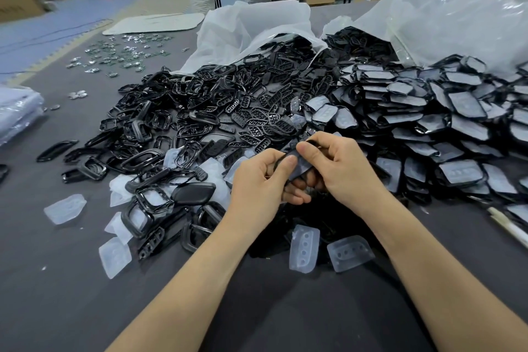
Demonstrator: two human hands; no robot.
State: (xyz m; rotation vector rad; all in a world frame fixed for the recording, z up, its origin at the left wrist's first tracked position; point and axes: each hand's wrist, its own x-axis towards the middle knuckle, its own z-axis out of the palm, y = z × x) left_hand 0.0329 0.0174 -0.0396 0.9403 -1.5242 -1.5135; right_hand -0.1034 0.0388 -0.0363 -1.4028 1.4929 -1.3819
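Mid-frame, just above the dark table (71, 294), left hand (258, 180) & right hand (340, 168) both pinch one small black shell piece (300, 166) w/ a translucent pad on it, which looks light, w/ a stiff rim and a floppy pad, so prob. best held by the hard edges.

Left forearm (185, 280) and right forearm (443, 266) are bare and converge toward centre frame. Left hand (258, 180) and right hand (340, 166) meet with backs upward. The fingers (297, 198) of both hands are curled. Each thumb presses onto one shared part (300, 166), pinching it.
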